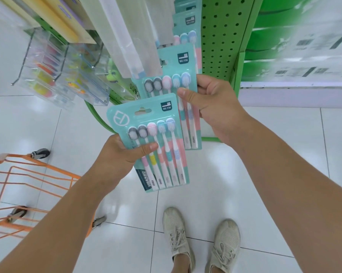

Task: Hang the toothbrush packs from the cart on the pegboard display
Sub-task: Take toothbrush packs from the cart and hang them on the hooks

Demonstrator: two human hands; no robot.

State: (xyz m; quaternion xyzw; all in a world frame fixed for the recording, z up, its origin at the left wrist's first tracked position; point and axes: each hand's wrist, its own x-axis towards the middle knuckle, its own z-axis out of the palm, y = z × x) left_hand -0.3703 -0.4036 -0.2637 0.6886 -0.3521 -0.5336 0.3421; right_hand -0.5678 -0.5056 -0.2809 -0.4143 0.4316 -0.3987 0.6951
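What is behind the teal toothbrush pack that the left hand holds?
Behind the teal five-brush pack in the left hand is a second teal pack, gripped by the right hand. Its lower left part is covered, so only two handles show.

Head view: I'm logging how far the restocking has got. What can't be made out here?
- Peg under the pack the right hand grips: hidden behind the hanging packaging, so hung or not is unclear.
- Cart contents: cut off by the left edge.
- Small print on the left hand's pack: too small.
- Shelf labels, right: blurred.
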